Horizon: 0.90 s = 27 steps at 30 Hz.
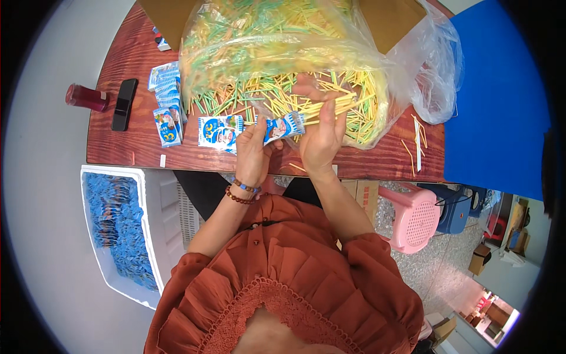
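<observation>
A small blue-and-white packet (283, 127) lies lengthwise left to right near the wooden table's (135, 141) front edge, pinched in the left hand (253, 154). Touching its right end, the right hand (323, 137) grips yellow sticks (330, 106) aimed at the packet, beside the open bag of sticks (283, 59).

A reddish-brown wooden counter (135, 59) stands on a pale grey floor (41, 224). A blue panel (495, 118) lies at right, a pink plastic stool (413, 218) on speckled flooring below.
</observation>
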Each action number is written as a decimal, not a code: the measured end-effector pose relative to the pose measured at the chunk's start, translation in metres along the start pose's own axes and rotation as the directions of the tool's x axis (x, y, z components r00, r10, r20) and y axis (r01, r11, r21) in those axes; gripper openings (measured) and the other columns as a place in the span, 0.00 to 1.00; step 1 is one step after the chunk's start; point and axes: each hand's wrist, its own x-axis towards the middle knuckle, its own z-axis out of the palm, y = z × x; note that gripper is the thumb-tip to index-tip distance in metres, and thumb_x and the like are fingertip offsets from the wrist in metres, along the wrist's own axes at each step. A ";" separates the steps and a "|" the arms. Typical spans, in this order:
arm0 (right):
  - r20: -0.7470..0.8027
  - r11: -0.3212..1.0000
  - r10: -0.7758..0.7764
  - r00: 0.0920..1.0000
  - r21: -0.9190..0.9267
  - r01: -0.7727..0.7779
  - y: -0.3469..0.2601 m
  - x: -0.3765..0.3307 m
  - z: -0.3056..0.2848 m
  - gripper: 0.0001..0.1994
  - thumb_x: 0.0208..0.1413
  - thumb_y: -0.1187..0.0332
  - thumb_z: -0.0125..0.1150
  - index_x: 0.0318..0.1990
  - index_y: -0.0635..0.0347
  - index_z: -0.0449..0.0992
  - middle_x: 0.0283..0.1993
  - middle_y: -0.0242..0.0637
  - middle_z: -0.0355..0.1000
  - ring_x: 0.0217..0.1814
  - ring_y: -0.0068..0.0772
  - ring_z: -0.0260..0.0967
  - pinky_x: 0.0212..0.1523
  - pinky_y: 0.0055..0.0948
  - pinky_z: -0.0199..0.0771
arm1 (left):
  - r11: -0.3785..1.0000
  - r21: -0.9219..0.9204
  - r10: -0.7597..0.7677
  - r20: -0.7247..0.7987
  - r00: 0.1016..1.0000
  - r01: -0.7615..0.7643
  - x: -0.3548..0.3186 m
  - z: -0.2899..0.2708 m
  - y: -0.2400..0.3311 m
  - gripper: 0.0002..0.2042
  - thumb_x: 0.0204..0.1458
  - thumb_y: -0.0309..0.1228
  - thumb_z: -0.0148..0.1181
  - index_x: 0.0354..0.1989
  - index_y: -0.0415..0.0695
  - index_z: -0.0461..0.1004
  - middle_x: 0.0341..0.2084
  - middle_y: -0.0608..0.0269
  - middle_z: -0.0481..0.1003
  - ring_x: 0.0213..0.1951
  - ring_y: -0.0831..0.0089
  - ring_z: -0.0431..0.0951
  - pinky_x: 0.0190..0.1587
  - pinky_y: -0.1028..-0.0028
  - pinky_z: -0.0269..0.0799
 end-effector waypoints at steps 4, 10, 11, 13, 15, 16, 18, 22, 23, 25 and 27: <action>0.081 0.989 -0.065 0.995 -0.129 0.076 0.008 -0.007 -0.005 0.13 0.67 0.61 0.37 0.46 0.63 0.61 0.45 0.52 0.73 0.62 0.47 0.61 0.66 0.48 0.47 | 1.000 -0.011 0.006 0.013 1.000 -0.006 0.000 -0.006 0.001 0.14 0.61 0.38 0.51 0.31 0.41 0.75 0.27 0.64 0.77 0.25 0.79 0.74 0.27 0.79 0.73; 0.156 0.973 -0.103 0.982 -0.188 0.132 0.004 0.002 -0.010 0.09 0.67 0.62 0.37 0.46 0.56 0.59 0.47 0.54 0.72 0.64 0.48 0.58 0.66 0.49 0.46 | 1.000 0.008 0.027 -0.018 0.999 -0.026 0.002 -0.005 0.009 0.14 0.61 0.38 0.51 0.31 0.41 0.75 0.28 0.64 0.78 0.25 0.79 0.74 0.28 0.78 0.73; 0.173 0.974 -0.096 0.980 -0.186 0.128 0.004 0.002 -0.008 0.09 0.67 0.62 0.37 0.47 0.56 0.59 0.48 0.54 0.72 0.65 0.48 0.57 0.66 0.49 0.46 | 1.000 0.007 0.026 -0.017 1.000 -0.026 0.003 -0.005 0.008 0.14 0.61 0.38 0.51 0.31 0.41 0.75 0.28 0.64 0.78 0.25 0.79 0.74 0.28 0.78 0.73; 0.190 0.975 -0.089 0.978 -0.186 0.125 0.007 0.001 -0.006 0.09 0.68 0.61 0.37 0.47 0.55 0.59 0.48 0.55 0.72 0.66 0.48 0.56 0.66 0.49 0.46 | 1.000 -0.011 0.006 0.017 1.000 -0.006 0.005 -0.007 0.006 0.14 0.62 0.37 0.51 0.31 0.41 0.75 0.28 0.65 0.78 0.25 0.79 0.74 0.28 0.78 0.73; 0.107 0.994 -0.041 0.993 -0.093 0.051 0.014 -0.003 -0.003 0.09 0.68 0.62 0.36 0.47 0.55 0.59 0.50 0.55 0.71 0.67 0.48 0.54 0.67 0.48 0.46 | 1.000 -0.030 0.009 0.016 1.000 -0.008 0.004 -0.002 0.005 0.13 0.62 0.37 0.50 0.31 0.41 0.75 0.28 0.65 0.78 0.25 0.80 0.74 0.28 0.78 0.73; 0.108 0.995 -0.040 0.993 -0.091 0.050 0.015 -0.006 -0.001 0.09 0.68 0.62 0.36 0.47 0.55 0.59 0.50 0.55 0.71 0.67 0.48 0.54 0.67 0.48 0.46 | 0.999 -0.049 0.010 0.017 1.000 -0.009 0.004 0.000 0.004 0.13 0.62 0.37 0.50 0.31 0.41 0.75 0.28 0.65 0.77 0.25 0.80 0.74 0.27 0.78 0.72; 0.066 0.988 0.046 0.997 -0.153 -0.035 0.014 -0.013 0.003 0.11 0.68 0.60 0.36 0.45 0.57 0.58 0.49 0.48 0.73 0.68 0.44 0.54 0.68 0.44 0.44 | 0.998 -0.059 0.008 0.021 1.000 -0.006 0.004 0.002 0.003 0.13 0.62 0.37 0.50 0.32 0.41 0.75 0.28 0.65 0.77 0.25 0.79 0.74 0.27 0.78 0.72; 0.112 0.948 0.026 0.993 -0.319 0.011 0.018 -0.017 0.002 0.14 0.67 0.59 0.39 0.46 0.61 0.65 0.57 0.48 0.67 0.71 0.42 0.48 0.68 0.42 0.44 | 0.995 -0.097 0.012 0.014 1.000 -0.011 0.007 0.004 0.000 0.13 0.62 0.37 0.49 0.34 0.41 0.75 0.28 0.64 0.77 0.24 0.78 0.73 0.28 0.78 0.72; 0.115 0.948 0.021 0.993 -0.319 0.017 0.019 -0.016 -0.001 0.14 0.67 0.59 0.39 0.46 0.61 0.65 0.57 0.48 0.67 0.71 0.42 0.48 0.68 0.42 0.44 | 0.995 -0.099 0.016 0.019 1.000 -0.014 0.009 0.005 -0.001 0.13 0.62 0.37 0.49 0.34 0.41 0.75 0.28 0.64 0.77 0.24 0.78 0.73 0.28 0.78 0.72; 0.199 0.957 0.117 0.973 -0.284 -0.057 0.022 -0.012 -0.010 0.19 0.66 0.59 0.39 0.54 0.65 0.65 0.65 0.50 0.58 0.70 0.40 0.49 0.67 0.36 0.45 | 0.988 -0.152 0.008 0.012 1.000 -0.006 0.013 0.007 -0.004 0.13 0.63 0.37 0.49 0.34 0.40 0.74 0.29 0.63 0.77 0.25 0.77 0.74 0.29 0.77 0.72; 0.228 0.958 0.126 0.966 -0.280 -0.059 0.016 -0.002 -0.007 0.20 0.66 0.58 0.39 0.56 0.66 0.64 0.66 0.49 0.57 0.70 0.39 0.48 0.67 0.36 0.45 | 0.986 -0.164 0.021 0.040 0.999 -0.015 0.021 0.008 -0.003 0.13 0.63 0.37 0.49 0.34 0.40 0.74 0.29 0.62 0.77 0.26 0.77 0.74 0.29 0.76 0.72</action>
